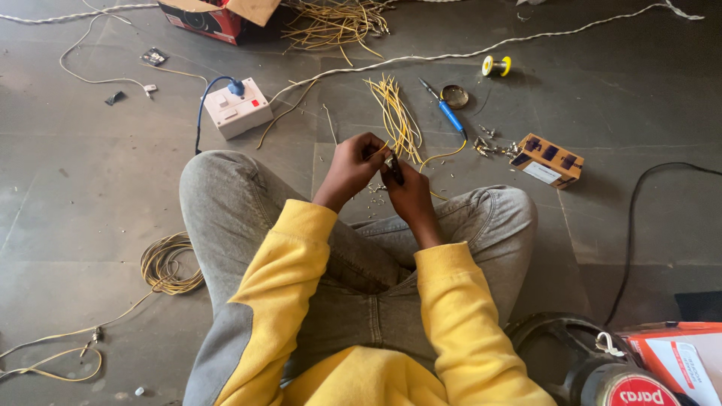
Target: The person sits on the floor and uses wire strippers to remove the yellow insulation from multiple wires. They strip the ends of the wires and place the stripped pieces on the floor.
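Note:
I sit cross-legged on a grey floor in grey jeans and a yellow sweatshirt. My left hand (353, 167) and my right hand (406, 189) meet just above my shins. Together they pinch a small dark part (394, 167) and the end of a thin yellow wire (444, 156) that trails off to the right. A bundle of short yellow wires (397, 116) lies on the floor just beyond my hands. Small metal bits (376, 189) are scattered under my hands.
A white socket box (237, 107) with a blue plug sits far left. A blue-handled soldering iron (450, 114), a round tin (454, 95), a solder spool (495, 66) and an orange connector box (547, 160) lie right. A coiled yellow wire (167, 265) lies left; a black speaker (575, 357) near right.

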